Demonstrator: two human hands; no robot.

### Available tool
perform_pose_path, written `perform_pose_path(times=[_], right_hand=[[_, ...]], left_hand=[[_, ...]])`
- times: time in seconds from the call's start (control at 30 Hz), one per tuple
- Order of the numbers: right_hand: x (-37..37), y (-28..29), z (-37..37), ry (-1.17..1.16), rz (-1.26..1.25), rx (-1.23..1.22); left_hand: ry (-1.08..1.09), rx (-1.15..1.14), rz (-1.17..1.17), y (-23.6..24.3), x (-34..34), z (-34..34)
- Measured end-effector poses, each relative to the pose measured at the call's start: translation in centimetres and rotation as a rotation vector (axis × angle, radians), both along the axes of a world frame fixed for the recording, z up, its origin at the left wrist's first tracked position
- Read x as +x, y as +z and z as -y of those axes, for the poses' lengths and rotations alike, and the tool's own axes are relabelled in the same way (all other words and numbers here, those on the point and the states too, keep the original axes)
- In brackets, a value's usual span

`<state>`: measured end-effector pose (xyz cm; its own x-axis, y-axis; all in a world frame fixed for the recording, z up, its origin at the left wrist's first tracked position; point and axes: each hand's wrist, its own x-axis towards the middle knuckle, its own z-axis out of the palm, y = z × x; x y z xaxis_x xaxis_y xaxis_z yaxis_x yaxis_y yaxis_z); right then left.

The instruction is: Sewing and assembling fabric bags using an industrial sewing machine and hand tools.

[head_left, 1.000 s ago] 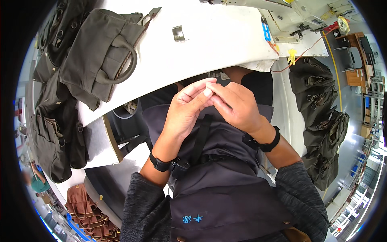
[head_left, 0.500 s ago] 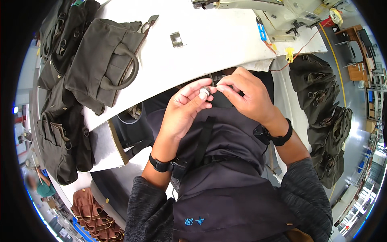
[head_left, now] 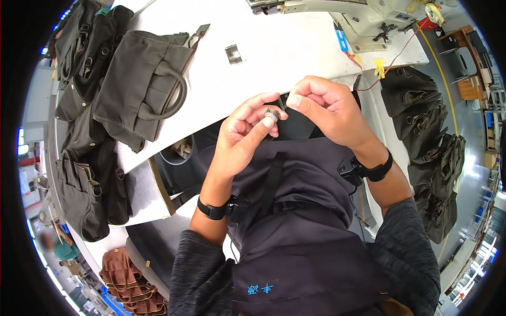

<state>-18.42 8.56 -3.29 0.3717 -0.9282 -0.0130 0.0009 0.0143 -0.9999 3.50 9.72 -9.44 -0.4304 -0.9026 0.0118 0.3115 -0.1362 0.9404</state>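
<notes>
Between the thumb and fingers of my left hand [head_left: 238, 138] sits a small round silver bobbin case [head_left: 272, 114], held above my lap just off the table's front edge. My right hand [head_left: 333, 111] is up beside it, a short way to the right, thumb and forefinger pinched together and the other fingers curled in. Whatever the pinch holds is too fine to make out. The dark apron [head_left: 295, 174] lies below both hands.
Dark olive handbags [head_left: 139, 79] are piled on the left of the white table [head_left: 284, 52]. A sewing machine [head_left: 316, 6] stands at the back, near blue-handled snips [head_left: 342, 39]. More dark bags [head_left: 421, 126] lie at right, brown bags [head_left: 126, 279] at lower left. A person [head_left: 63, 245] is far left.
My right hand has moved up and away from the bobbin case, widening the gap between the hands. The left hand keeps hold of the case. The whole view has shifted slightly.
</notes>
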Motion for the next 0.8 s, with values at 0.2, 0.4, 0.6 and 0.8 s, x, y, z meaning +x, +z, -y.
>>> perform_pose_path(times=[0.2,0.4,0.6,0.8], right_hand=[[0.0,-2.4,0.9,-0.053,0.045,-0.008],[0.9,-1.3,1.1,-0.050,0.062,0.030],[2.2,-1.2,1.6,-0.038,0.145,0.046],[1.5,-1.3,2.1,-0.174,0.098,-0.116]], left_hand=[[-0.032,0.039,-0.106,-0.1,-0.2,0.2],[-0.036,0.166,-0.212,-0.5,0.0,0.1],[-0.229,0.416,-0.595,-1.7,-1.3,0.3],[-0.128,0.340,-0.358,-1.7,0.2,1.1]])
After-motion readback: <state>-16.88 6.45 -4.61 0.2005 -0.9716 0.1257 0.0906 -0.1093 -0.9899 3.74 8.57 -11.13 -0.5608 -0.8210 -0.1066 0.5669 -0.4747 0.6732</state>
